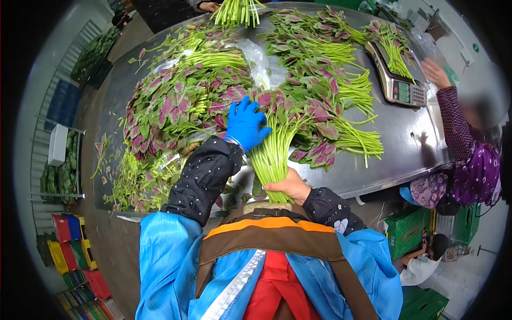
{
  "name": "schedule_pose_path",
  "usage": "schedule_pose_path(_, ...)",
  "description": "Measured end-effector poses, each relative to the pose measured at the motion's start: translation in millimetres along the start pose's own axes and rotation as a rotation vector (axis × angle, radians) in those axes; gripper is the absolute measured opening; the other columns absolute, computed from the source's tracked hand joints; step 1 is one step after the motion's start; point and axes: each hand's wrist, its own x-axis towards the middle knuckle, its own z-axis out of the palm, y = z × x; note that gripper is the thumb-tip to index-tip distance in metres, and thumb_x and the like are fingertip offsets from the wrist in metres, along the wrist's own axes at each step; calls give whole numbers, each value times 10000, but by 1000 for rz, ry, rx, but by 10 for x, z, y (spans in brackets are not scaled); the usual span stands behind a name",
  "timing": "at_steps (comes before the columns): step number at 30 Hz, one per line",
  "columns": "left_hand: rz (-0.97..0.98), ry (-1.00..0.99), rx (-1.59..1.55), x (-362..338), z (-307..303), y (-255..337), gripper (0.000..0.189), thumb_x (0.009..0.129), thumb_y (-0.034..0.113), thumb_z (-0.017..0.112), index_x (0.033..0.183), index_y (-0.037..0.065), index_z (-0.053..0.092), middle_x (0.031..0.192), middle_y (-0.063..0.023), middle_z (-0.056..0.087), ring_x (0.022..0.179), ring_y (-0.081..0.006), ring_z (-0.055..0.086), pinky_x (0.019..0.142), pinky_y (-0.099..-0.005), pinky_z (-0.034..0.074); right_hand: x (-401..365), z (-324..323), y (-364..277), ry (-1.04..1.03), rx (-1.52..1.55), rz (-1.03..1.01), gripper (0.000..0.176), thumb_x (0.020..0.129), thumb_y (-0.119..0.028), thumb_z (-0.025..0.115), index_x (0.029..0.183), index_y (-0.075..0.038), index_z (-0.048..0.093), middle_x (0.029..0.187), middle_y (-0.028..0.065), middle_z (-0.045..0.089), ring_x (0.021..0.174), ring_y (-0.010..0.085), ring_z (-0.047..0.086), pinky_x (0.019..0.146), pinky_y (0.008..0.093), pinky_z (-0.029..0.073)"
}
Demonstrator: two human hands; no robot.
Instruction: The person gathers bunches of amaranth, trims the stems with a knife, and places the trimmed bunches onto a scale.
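My right hand (292, 186), bare, is wrapped round the lower stems of a bunch of amaranth greens (273, 146), held upright in front of my body at the table edge. My left hand (246, 124), in a blue glove, lies at the left side of this bunch near its leaves, fingers apart. Left of it spreads a large heap of loose amaranth (170, 98) with green and purple leaves. To the right lie several gathered bunches (352, 133), their stems pointing right.
A digital scale (402, 92) carrying an amaranth bunch (393, 48) stands at the far right of the metal table (394, 154). A co-worker's hand (436, 73) is beside it. Across the table another person's hand (209, 6) is near more stems (236, 13). Clear plastic (257, 61) lies mid-table.
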Motion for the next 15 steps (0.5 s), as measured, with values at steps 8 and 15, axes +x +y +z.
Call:
schedule_pose_path(8, -136, -704, -1137, -480, -825, 242, 512, 825, 140, 645, 1298, 46, 474, 1295, -146, 508, 1300, -264, 369, 1043, -390, 295, 11, -30, 25, 9, 23, -2, 519, 711, -9, 712, 1193, -41, 522, 1066, 33, 590, 962, 137, 562, 854, 298, 458)
schedule_pose_path(15, 101, -168, -201, -686, -959, -65, 206, 784, 208, 722, 889, 45, 655, 1045, -100, 652, 1047, -225, 595, 880, -376, 448, 19, 8, 59, 0, 58, -10, 530, 728, 8, 710, 1215, -39, 507, 1092, 34, 590, 980, 134, 562, 858, 291, 457)
